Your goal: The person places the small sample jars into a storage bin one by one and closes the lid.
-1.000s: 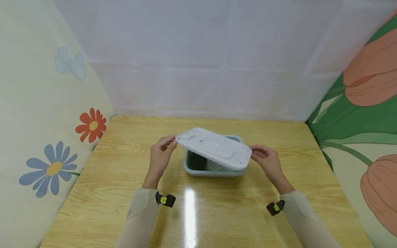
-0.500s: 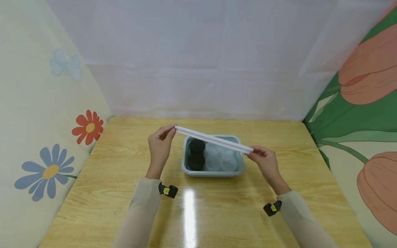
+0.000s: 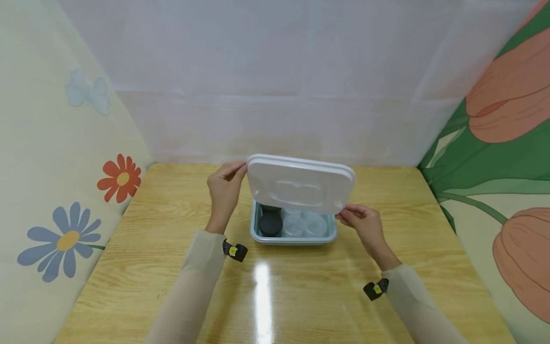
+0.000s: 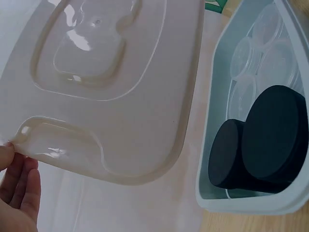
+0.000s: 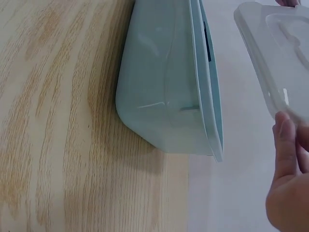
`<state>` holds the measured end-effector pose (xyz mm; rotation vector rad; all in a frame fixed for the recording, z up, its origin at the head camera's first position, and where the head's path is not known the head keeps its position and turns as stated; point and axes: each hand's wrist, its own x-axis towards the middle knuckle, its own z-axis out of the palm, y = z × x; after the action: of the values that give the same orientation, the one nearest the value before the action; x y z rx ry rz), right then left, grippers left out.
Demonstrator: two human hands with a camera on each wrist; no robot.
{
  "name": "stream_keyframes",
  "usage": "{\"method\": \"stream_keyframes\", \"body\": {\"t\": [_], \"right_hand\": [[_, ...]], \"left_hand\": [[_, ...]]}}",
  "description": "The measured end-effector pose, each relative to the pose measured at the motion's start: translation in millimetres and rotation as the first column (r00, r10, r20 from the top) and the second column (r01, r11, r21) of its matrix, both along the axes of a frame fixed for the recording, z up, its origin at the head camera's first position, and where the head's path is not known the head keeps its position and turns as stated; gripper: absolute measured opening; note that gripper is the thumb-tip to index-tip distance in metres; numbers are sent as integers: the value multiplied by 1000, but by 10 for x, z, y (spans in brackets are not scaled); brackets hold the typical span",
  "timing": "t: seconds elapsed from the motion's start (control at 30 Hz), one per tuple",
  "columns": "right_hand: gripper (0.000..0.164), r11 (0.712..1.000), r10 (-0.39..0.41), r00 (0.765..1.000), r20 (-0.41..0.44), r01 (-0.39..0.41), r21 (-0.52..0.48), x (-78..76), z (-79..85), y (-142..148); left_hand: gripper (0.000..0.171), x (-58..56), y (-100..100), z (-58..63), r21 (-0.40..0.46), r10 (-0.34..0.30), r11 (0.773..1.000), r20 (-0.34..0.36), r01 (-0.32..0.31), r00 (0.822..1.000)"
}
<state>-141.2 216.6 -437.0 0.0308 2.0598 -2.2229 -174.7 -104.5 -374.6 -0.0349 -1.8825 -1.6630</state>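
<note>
A white plastic lid (image 3: 301, 186) is held up at a steep tilt above the back of a light blue-green box (image 3: 294, 241), its underside towards me. My left hand (image 3: 225, 191) pinches the lid's left edge, and my right hand (image 3: 365, 227) pinches its lower right corner. Inside the box, two black round containers (image 4: 275, 140) stand at the left end. Beside them are several clear round containers (image 4: 277, 67). In the head view the lid hides part of the box's back. The right wrist view shows the box's outer wall (image 5: 154, 87).
The box stands on a wood-grain table (image 3: 185, 277). A pale cloth backdrop (image 3: 275, 95) rises behind the table. Flower-printed cloths flank it, with blue and red flowers (image 3: 68, 241) at left and large tulips (image 3: 511, 95) at right.
The lid has risen off the box and tipped up, turning from its top face to its underside. My left hand has moved up, and the containers inside have come into view.
</note>
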Motion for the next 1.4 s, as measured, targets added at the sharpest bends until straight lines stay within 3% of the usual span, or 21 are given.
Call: {"method": "stream_keyframes", "body": {"t": [0.27, 0.47, 0.63, 0.8, 1.03, 1.23, 1.4], "right_hand": [[33, 998, -3, 999, 37, 0, 68, -14, -8, -15], [34, 996, -14, 998, 57, 9, 94, -2, -14, -13], [33, 996, -13, 997, 72, 7, 87, 24, -20, -12], [34, 995, -10, 995, 97, 0, 101, 42, -42, -14], [34, 994, 10, 992, 123, -23, 104, 69, -93, 1], [28, 991, 12, 985, 170, -35, 132, 98, -131, 15], [31, 991, 7, 979, 202, -34, 130, 116, -170, 3]], "left_hand": [[15, -111, 25, -6, 26, -3, 1000, 39, 2, 999], [18, -170, 8, -57, 0, -25, 1000, 131, 25, 991], [20, -217, -26, -109, -47, -47, 997, 221, 58, 974], [21, -260, -65, -191, -64, -75, 993, 322, 100, 944], [25, -266, -110, -349, -48, -115, 987, 463, 154, 879], [26, -275, -127, -513, -23, -133, 985, 531, 171, 837], [26, -261, -126, -619, -9, -133, 986, 567, 168, 813]]}}
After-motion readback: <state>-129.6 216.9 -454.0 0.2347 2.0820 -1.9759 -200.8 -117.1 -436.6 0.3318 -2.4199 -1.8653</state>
